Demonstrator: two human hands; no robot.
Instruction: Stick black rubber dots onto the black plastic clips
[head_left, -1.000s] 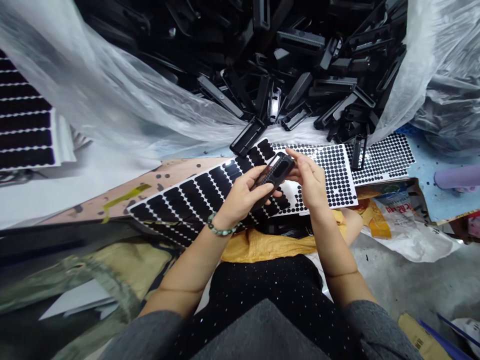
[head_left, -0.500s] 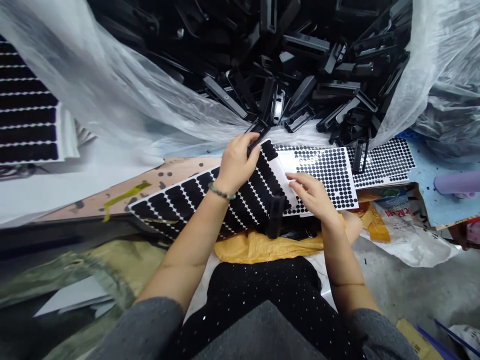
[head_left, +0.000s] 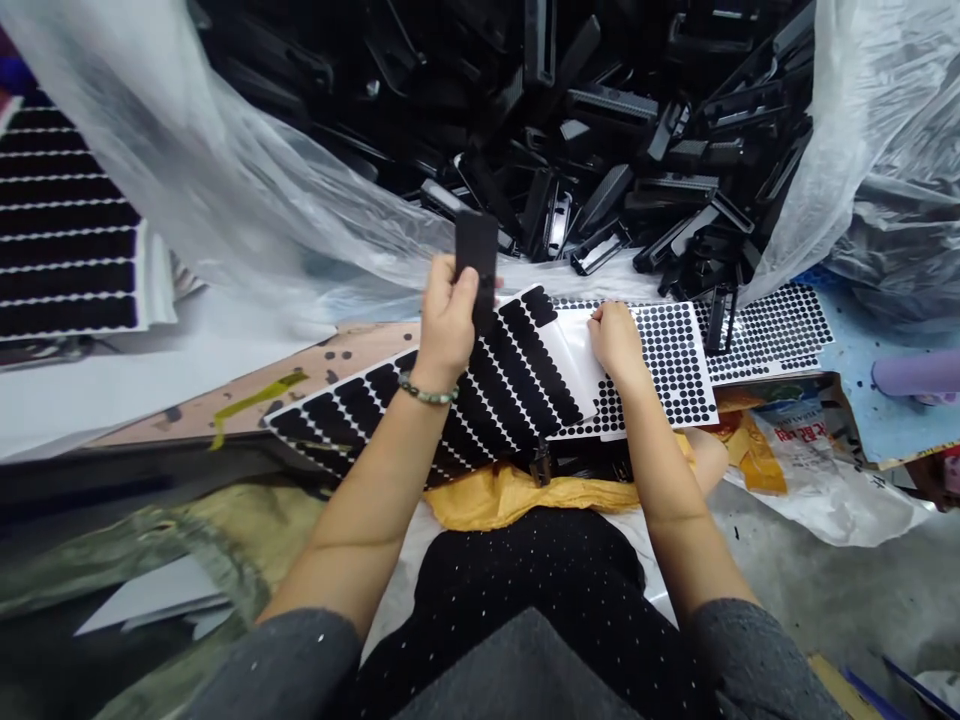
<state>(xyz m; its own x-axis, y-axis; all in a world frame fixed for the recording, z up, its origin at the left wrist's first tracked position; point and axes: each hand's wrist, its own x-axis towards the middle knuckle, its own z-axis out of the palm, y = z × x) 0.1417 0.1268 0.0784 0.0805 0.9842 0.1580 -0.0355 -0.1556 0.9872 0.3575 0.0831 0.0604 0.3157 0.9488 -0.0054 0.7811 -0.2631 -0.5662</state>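
My left hand [head_left: 448,318] is wrapped round a black plastic part [head_left: 475,260] and holds it upright above the sheets. Under that hand lies a sheet of black pads [head_left: 499,385] in scalloped rows, with a strip of bare white backing at its right end. My right hand [head_left: 619,345] is closed in a pinch over a white sheet of round black dots [head_left: 675,365], at the part where the backing is bare. Whatever those fingertips grip is too small to make out. Another small black part [head_left: 540,465] is by the yellow cloth [head_left: 495,497] near my lap.
Many black plastic parts [head_left: 600,195] are heaped beyond the sheets, within a clear plastic bag [head_left: 300,215]. A second dotted sheet [head_left: 787,325] lies to the right, near a purple cylinder [head_left: 915,377]. More black-pad sheets [head_left: 67,230] are stacked at the left.
My left hand has moved left and up from the heap's edge with a black part now in it. My right hand has shifted up and closed into a pinch. A black part near my lap has dropped lower.
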